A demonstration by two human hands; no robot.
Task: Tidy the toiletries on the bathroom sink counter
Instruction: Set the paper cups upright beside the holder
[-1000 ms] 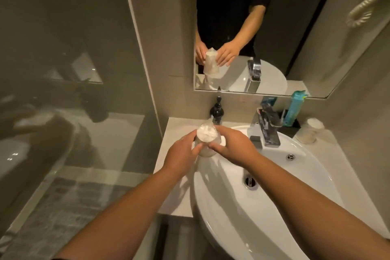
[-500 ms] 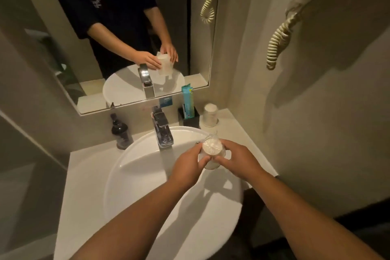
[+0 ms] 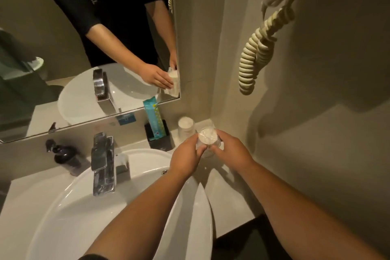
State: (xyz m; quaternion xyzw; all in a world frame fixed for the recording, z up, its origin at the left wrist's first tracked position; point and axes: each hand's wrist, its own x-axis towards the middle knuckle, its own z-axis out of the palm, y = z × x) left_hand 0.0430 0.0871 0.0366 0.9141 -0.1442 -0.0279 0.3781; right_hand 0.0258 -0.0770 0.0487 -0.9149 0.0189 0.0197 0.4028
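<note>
A plastic-wrapped white cup [image 3: 207, 138] is held upright between my left hand [image 3: 185, 159] and my right hand [image 3: 231, 151], low over the back right corner of the counter [image 3: 230, 194]. Just behind it to the left stands a second wrapped cup [image 3: 185, 127]. A black holder [image 3: 159, 140] with a teal packet [image 3: 154, 119] sits left of the cups. A dark pump bottle [image 3: 65, 157] stands at the back left, beside the chrome faucet [image 3: 103, 164].
The white basin [image 3: 69, 213] fills the counter's middle and left. A mirror [image 3: 63, 59] covers the back wall. On the right wall a hair dryer's coiled cord [image 3: 256, 53] hangs above the corner. The counter's front right edge drops off at a dark gap.
Both hands carried the wrapped cup from the counter's left side, across the basin, to the back right corner beside the other cup. The view turned right with it.
</note>
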